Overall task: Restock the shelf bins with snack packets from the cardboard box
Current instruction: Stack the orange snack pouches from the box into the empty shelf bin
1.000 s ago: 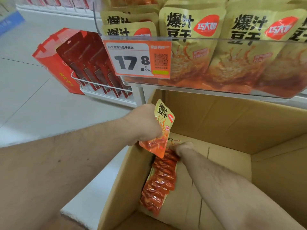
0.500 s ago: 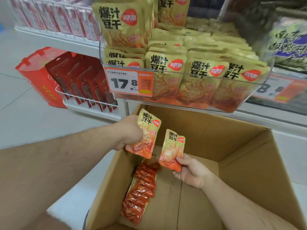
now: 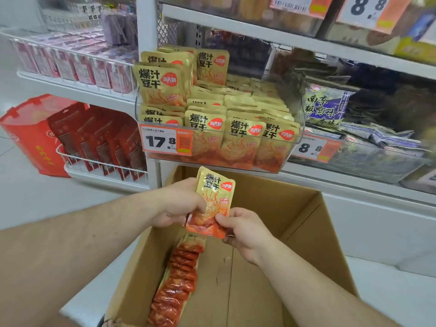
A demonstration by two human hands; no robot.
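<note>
Now my left hand [image 3: 175, 204] pinches the stacked yellow tofu packets [image 3: 212, 204] above the cardboard box [image 3: 295, 232], my right hand [image 3: 243, 228] gripping their lower corner. They look light, floppy and slick; I'd hold the sealed edges.

Open air lies between the cardboard box [image 3: 306, 232] and the full, open-topped shelf bin [image 3: 290, 147] overhanging it.
</note>
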